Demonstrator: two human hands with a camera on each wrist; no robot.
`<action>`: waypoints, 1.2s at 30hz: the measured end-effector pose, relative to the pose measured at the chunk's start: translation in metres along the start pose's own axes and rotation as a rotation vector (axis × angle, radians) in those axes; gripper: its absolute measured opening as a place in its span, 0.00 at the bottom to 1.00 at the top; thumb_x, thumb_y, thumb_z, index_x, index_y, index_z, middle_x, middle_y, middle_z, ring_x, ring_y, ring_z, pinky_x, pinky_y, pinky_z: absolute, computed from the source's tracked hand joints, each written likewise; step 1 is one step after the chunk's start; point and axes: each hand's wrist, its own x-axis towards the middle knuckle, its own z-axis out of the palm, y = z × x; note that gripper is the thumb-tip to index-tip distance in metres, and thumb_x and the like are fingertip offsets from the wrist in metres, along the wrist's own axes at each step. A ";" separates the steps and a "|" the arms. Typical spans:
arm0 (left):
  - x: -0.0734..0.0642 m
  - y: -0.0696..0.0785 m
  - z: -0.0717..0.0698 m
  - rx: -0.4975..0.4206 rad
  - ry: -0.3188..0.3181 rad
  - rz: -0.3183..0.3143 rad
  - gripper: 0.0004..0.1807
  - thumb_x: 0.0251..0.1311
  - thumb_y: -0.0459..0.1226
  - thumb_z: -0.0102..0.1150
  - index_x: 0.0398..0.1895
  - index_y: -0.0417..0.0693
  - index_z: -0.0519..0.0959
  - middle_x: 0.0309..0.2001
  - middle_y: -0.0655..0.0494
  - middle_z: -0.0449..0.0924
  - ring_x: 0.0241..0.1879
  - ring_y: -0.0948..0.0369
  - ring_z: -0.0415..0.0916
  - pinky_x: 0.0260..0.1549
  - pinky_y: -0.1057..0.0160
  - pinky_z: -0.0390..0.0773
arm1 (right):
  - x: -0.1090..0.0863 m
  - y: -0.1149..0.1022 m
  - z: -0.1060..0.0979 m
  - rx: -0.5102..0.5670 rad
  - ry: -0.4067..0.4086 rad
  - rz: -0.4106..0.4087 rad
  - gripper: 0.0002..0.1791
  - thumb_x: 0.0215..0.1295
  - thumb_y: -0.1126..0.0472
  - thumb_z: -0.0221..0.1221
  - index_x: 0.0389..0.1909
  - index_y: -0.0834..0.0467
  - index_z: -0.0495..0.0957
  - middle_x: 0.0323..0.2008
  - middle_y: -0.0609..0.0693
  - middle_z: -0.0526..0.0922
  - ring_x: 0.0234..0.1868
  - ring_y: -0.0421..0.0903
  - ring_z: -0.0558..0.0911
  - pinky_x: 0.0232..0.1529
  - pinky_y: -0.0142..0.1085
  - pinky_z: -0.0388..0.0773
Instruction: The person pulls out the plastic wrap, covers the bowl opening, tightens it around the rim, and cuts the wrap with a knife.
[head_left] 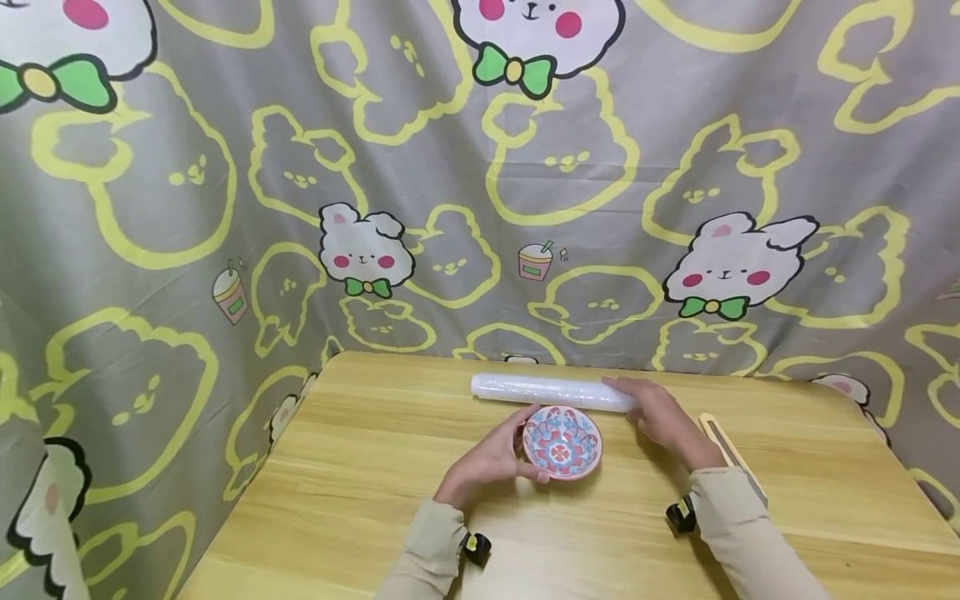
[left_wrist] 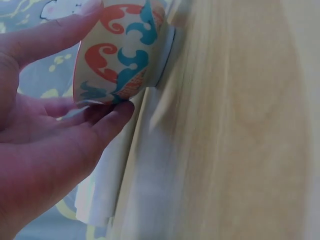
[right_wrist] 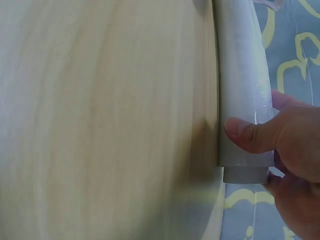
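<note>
A small bowl (head_left: 562, 443) with a red and blue pattern is near the middle of the wooden table (head_left: 360, 467). My left hand (head_left: 491, 454) grips it from the left, thumb on one side and fingers on the other; the left wrist view shows the bowl's outer wall (left_wrist: 120, 55). Behind the bowl lies a roll of clear plastic wrap (head_left: 543, 390), lengthwise from left to right. Its right end is held by my right hand (head_left: 660, 417). In the right wrist view the thumb lies across the roll (right_wrist: 245, 85), close to its protruding core (right_wrist: 245, 175), with other fingers behind.
A yellow utility knife (head_left: 723, 442) lies to the right, partly hidden by the right forearm. A grey curtain (head_left: 442, 167) with cartoon animals hangs behind the table's back edge and along the left side. Both wrists wear small black cameras (head_left: 477, 547).
</note>
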 end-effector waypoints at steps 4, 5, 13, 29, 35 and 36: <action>0.006 -0.003 -0.004 -0.068 -0.052 0.002 0.62 0.44 0.17 0.73 0.82 0.37 0.47 0.75 0.37 0.60 0.72 0.45 0.64 0.72 0.60 0.64 | 0.000 0.001 0.001 -0.010 -0.017 -0.021 0.41 0.48 0.87 0.59 0.68 0.67 0.73 0.61 0.67 0.79 0.61 0.70 0.77 0.65 0.64 0.70; 0.008 -0.003 -0.006 -0.081 -0.066 0.005 0.62 0.44 0.16 0.72 0.82 0.36 0.45 0.75 0.36 0.58 0.72 0.44 0.63 0.72 0.60 0.64 | 0.000 0.002 0.001 -0.014 -0.021 -0.020 0.41 0.48 0.86 0.60 0.69 0.67 0.72 0.61 0.67 0.79 0.61 0.70 0.76 0.65 0.64 0.70; 0.013 0.003 -0.023 -0.092 0.004 0.059 0.50 0.56 0.19 0.66 0.81 0.39 0.52 0.76 0.37 0.59 0.73 0.41 0.62 0.70 0.52 0.68 | -0.001 0.007 -0.001 0.009 -0.043 0.068 0.39 0.51 0.85 0.61 0.67 0.61 0.69 0.53 0.67 0.81 0.55 0.66 0.78 0.61 0.64 0.74; 0.040 -0.006 -0.064 0.706 0.475 0.114 0.19 0.48 0.19 0.70 0.44 0.39 0.83 0.68 0.40 0.72 0.68 0.39 0.67 0.69 0.39 0.67 | -0.002 0.009 -0.004 0.014 -0.021 0.063 0.25 0.55 0.76 0.71 0.49 0.57 0.70 0.38 0.55 0.80 0.40 0.53 0.79 0.40 0.50 0.82; 0.046 -0.014 -0.069 0.640 0.493 0.088 0.20 0.44 0.16 0.68 0.41 0.39 0.84 0.58 0.41 0.82 0.62 0.44 0.76 0.66 0.48 0.74 | -0.009 0.008 -0.007 0.066 0.001 0.062 0.21 0.58 0.75 0.69 0.49 0.59 0.75 0.44 0.55 0.84 0.44 0.54 0.81 0.46 0.53 0.82; 0.047 -0.015 -0.069 0.632 0.501 0.097 0.19 0.45 0.16 0.69 0.40 0.39 0.84 0.55 0.42 0.84 0.60 0.45 0.78 0.64 0.49 0.76 | -0.010 0.008 -0.008 0.069 0.013 0.054 0.20 0.59 0.75 0.69 0.49 0.60 0.75 0.45 0.55 0.84 0.44 0.54 0.81 0.46 0.53 0.82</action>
